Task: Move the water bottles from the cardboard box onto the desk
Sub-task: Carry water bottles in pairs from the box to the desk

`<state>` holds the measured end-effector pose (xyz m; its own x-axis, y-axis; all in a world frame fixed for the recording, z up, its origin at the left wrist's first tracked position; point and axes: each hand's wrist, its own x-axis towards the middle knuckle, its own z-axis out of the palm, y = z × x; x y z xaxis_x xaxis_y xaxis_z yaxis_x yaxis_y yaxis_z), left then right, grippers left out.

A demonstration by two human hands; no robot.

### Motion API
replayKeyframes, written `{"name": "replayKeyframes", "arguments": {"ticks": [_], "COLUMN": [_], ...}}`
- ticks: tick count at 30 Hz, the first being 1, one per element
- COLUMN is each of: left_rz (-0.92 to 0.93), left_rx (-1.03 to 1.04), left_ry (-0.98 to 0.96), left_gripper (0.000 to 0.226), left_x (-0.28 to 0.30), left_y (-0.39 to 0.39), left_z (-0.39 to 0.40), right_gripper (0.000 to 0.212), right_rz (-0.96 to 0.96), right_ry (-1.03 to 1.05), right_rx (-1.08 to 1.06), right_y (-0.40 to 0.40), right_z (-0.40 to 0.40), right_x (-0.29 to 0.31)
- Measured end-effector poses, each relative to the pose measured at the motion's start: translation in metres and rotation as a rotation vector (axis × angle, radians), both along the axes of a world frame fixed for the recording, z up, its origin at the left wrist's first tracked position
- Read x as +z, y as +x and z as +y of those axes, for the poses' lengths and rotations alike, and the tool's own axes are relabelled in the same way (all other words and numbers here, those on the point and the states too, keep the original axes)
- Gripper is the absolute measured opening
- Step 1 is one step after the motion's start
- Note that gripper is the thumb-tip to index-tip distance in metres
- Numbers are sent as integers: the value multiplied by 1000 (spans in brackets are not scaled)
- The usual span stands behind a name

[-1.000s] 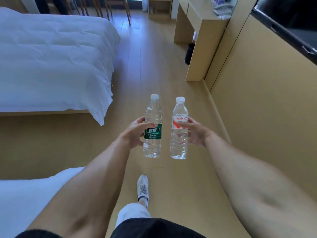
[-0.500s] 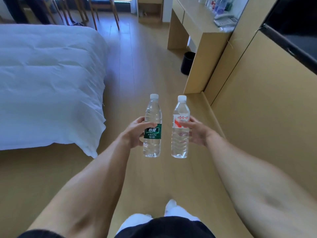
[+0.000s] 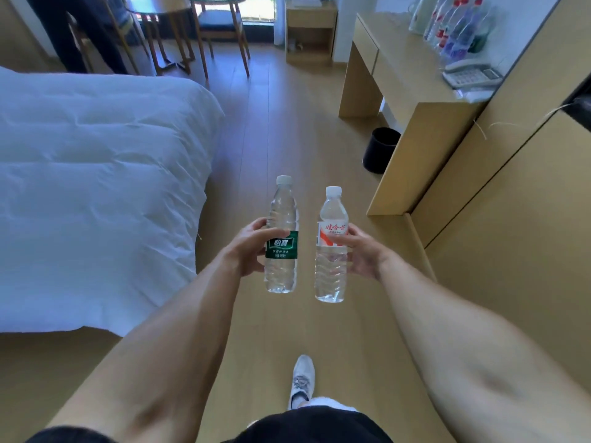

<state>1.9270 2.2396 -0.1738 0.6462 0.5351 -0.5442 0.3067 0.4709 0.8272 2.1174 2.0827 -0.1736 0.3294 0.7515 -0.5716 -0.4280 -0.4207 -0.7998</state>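
1. Bottles ride upright in the hands over the wooden floor: the green-label bottle [image 3: 281, 238] is gripped round its label by the left hand [image 3: 248, 251], the red-label bottle [image 3: 331, 247] likewise by the right hand [image 3: 361, 254]. They sit near each other without touching.
2. The worktop [image 3: 406, 55] lies far right, past a black bin [image 3: 380, 150], already carrying a cluster of bottles [image 3: 457, 27] and a telephone [image 3: 471, 75] at its right edge.
3. Keep both bottles vertical and the grips at mid-body while walking, so neither slips.
4. Pass between the bed [image 3: 96, 187] on the left and the worktop's near side panel without clipping it.
5. Aim for the bare wood left of the stored bottles, set each base flat, then let go one at a time.
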Motion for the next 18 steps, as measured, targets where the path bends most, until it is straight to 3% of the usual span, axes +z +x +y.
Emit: {"name": "replayKeyframes", "arguments": {"ticks": [5, 18], "left_rz": [-19, -48], "left_rx": [46, -42], "left_ry": [28, 24], "left_gripper": [47, 48], "left_x": [17, 7], "left_y": [65, 216], "left_z": [71, 230], "right_gripper": [53, 57], "right_rz": [5, -30], "right_ry": [31, 45], "right_rx": [34, -24], "right_y": [71, 208], "right_z": [77, 225], "right_x": [14, 13]}}
